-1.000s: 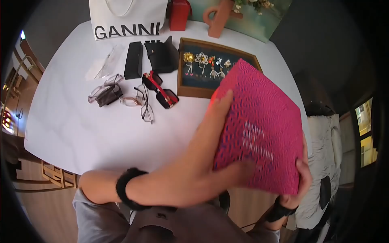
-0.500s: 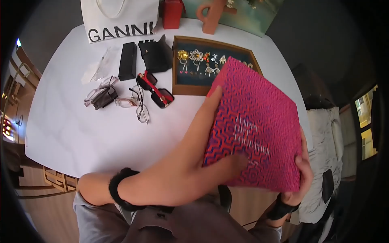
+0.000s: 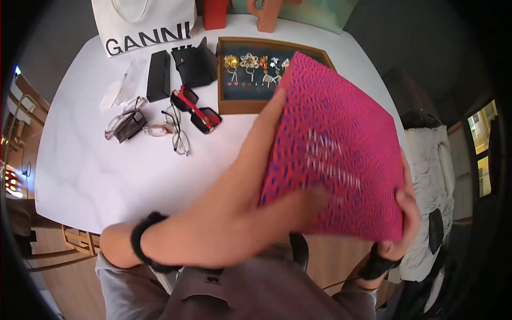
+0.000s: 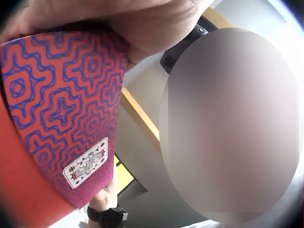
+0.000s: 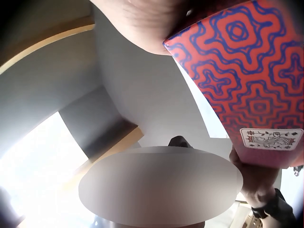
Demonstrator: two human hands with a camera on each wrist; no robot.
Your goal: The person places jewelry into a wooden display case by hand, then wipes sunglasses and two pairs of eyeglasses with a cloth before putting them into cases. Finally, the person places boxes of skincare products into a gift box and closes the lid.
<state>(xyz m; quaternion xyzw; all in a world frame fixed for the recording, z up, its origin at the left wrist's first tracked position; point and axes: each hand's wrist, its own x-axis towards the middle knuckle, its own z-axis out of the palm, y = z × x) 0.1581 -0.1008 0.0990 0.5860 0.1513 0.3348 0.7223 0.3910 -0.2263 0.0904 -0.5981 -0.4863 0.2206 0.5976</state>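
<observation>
A large flat box (image 3: pixel 341 149) with a magenta and blue pattern and pale lettering is held tilted above the table's near edge. My left hand (image 3: pixel 266 160) grips its left edge, thumb across the top face and fingers along the side. At the lower right corner my right hand (image 3: pixel 408 210) holds it, fingers curled round the edge. The left wrist view shows the box's underside (image 4: pixel 61 118), orange with blue pattern and a small card label. That same label side of the box (image 5: pixel 247 80) fills the right wrist view.
On the white table (image 3: pixel 106 170) lie a wooden tray of jewellery (image 3: pixel 224 101), red-and-black sunglasses (image 3: pixel 197 109), clear glasses (image 3: pixel 176 133), a black case (image 3: pixel 157 74) and a black pouch (image 3: pixel 194 66). A white GANNI bag (image 3: pixel 144 24), red box (image 3: pixel 214 13) and terracotta vase (image 3: pixel 266 16) stand behind.
The box has swung upward and toward the camera in both hands and now covers more of the tray. Its lettering is blurred with motion. Both grips are unchanged.
</observation>
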